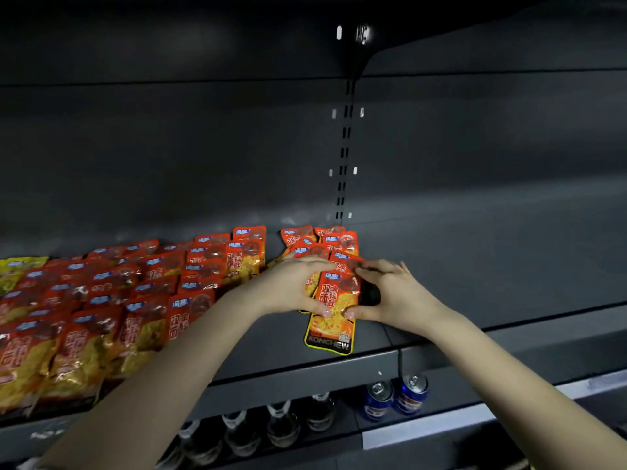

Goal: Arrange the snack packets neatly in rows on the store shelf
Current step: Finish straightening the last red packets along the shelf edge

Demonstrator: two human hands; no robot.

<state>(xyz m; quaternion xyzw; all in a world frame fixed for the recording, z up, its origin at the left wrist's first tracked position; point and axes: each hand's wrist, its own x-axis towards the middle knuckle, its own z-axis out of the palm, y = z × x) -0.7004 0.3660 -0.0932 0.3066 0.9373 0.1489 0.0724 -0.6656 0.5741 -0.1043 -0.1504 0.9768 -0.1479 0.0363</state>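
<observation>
Head: glossy red-orange packet [334, 310] (yellow-edged)

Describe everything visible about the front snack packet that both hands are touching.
The front snack packet is a glossy red-orange foil pouch with Chinese characters, a yellow food picture and a black "KONCHEW" band at its bottom. It lies flat on the grey shelf, lengthwise, overlapping packets behind. The left hand and right hand press its sides, thumbs on top.

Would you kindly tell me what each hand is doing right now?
Left hand: closed on the front red snack packet, left edge.
Right hand: closed on the same packet, right edge.
</observation>
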